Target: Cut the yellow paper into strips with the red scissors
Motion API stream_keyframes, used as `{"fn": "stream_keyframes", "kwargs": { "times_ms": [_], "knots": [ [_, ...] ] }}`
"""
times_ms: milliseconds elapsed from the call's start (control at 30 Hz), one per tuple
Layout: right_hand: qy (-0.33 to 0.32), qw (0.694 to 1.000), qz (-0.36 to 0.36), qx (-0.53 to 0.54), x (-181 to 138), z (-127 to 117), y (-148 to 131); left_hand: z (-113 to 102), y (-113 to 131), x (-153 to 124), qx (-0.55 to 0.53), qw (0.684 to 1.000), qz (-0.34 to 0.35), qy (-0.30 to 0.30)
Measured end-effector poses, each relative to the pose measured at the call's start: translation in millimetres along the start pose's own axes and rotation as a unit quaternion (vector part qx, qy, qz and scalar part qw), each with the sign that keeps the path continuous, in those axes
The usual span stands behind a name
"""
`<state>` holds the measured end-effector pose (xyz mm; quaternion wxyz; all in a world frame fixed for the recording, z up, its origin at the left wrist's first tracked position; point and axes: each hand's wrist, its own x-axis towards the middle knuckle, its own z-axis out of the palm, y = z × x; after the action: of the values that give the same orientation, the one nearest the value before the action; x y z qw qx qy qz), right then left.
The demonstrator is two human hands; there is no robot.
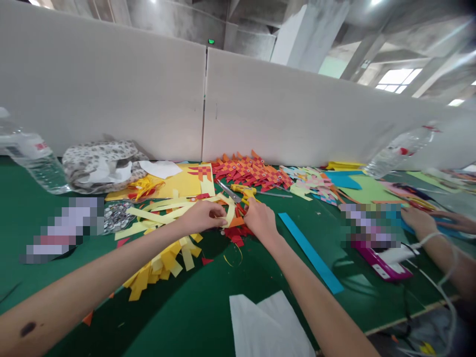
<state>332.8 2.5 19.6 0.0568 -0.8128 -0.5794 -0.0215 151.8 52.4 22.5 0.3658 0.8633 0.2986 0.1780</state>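
My left hand (204, 216) and my right hand (260, 219) meet near the middle of the green table (208, 297). Both are closed, fingers pinched on paper strips. The left hand grips a pale yellow strip (227, 210) that loops between the two hands. The right hand pinches orange and red paper pieces (236, 229) lying under it. A fan of yellow strips (163, 265) lies below my left forearm. Yellow-handled scissors (238, 192) rest just beyond my hands.
A heap of red-orange woven paper fish (249, 171) lies at the back, with a yellow sheet (178, 184), a blue strip (310, 253), a white sheet (266, 325) near me and water bottles (35, 161) (399, 148). Another person's hands (422, 221) work at the right. A grey partition (148, 89) closes the back.
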Motion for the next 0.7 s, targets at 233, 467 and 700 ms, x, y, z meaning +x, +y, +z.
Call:
{"fn": "stream_keyframes", "kwargs": {
  "times_ms": [233, 467, 700],
  "knots": [
    [0.06, 0.997, 0.039, 0.022, -6.8, -30.5, 18.6, -4.6, 15.2, -1.8, 0.096, 0.993, 0.004, 0.067],
    [0.076, 0.993, -0.009, 0.087, -17.3, -57.2, 17.7, -14.3, 19.6, -3.4, 0.098, 0.991, 0.013, 0.087],
    [0.017, 0.999, 0.046, 0.018, -15.3, -24.6, 20.2, -71.0, 6.4, -44.4, 0.255, 0.961, -0.075, 0.072]
  ]
}}
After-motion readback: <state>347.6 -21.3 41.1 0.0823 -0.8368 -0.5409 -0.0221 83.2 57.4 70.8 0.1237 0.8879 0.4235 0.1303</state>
